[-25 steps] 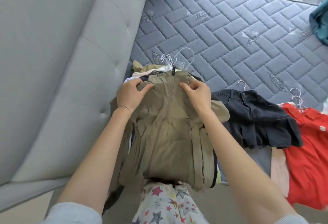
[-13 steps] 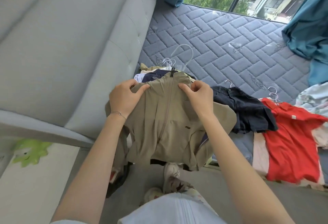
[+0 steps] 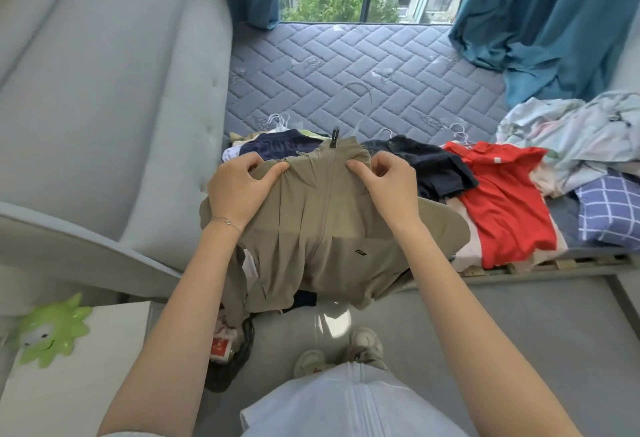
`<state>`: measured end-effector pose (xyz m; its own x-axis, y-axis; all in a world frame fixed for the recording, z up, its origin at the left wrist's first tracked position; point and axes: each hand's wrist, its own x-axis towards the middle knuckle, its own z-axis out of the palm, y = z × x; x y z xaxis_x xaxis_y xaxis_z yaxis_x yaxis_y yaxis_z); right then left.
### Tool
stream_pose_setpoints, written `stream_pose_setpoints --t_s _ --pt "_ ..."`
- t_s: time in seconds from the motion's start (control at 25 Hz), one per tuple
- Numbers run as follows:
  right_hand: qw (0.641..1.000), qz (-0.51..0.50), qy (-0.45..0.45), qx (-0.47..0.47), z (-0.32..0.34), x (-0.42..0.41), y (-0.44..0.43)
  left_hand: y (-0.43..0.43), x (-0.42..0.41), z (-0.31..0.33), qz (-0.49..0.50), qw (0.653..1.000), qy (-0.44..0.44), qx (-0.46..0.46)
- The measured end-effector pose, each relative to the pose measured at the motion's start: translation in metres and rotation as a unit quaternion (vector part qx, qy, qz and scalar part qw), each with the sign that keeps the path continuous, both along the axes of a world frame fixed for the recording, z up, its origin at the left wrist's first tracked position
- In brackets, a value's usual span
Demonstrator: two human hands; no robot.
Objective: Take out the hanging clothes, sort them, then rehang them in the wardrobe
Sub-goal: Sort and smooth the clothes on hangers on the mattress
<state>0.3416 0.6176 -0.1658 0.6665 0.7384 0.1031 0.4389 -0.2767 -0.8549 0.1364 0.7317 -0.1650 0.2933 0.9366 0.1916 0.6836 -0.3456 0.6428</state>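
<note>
- Head view: one khaki zip-front jacket lies on top of a pile at the near edge of a quilted blue-grey mattress, with its hem hanging over the side.
- Two hands hold it, set apart with the zip between them.
- The left hand pinches bunched fabric left of the collar between thumb and curled fingers; a thin bracelet is on that wrist.
- The right hand pinches the fabric right of the zip in the same way.
- One white hanger hook rises from the jacket's collar.
- Under and behind the jacket, one navy garment shows; the smaller hooks beside it are too tangled to count.
- To the right lie one dark denim garment and one red shirt, each on a hanger.
- Further right: pale floral bedding and one blue checked cloth.
- Two teal curtains frame the window.
- One green spiky toy sits on a white bedside table.
- Two pale shoes stand on the floor.
</note>
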Motion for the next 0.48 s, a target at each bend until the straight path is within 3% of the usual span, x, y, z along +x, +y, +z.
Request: stream_pose_setpoints --t_s 0.48 --pt "0.998 -0.055 -0.026 -0.004 0.009 0.169 -0.116 -0.092 0.182 -0.003 -0.073 0.997 -0.011 -0.007"
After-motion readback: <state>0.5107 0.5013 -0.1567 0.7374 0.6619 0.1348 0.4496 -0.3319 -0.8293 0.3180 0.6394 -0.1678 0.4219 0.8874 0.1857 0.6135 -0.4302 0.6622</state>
